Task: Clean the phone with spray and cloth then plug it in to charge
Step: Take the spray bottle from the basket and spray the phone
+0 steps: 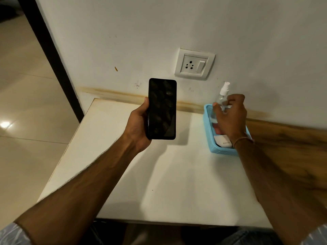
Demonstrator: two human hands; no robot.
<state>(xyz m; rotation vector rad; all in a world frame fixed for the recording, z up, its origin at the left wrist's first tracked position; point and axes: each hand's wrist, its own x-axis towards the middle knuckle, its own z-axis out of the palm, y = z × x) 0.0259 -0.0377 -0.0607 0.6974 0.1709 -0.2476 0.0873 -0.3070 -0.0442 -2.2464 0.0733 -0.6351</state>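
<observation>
Visibly smudged black phone (161, 108); unlit, glossy

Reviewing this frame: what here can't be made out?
All in the head view:
- Contents of the blue basket, mostly hidden by the right hand.
- Lower body of the spray bottle, covered by that hand.
- Back of the phone, facing away in the left hand.
- Position of the socket switch, too small.

White counter (159, 174) against a scuffed pale wall (123, 32). Blue basket (221, 151) at the far right edge, just beside a wood-grain panel (283, 138). Brown strip (109, 92) along the wall's foot. To the left, glossy tiled floor (26, 103) and dark door frame (53, 59).
</observation>
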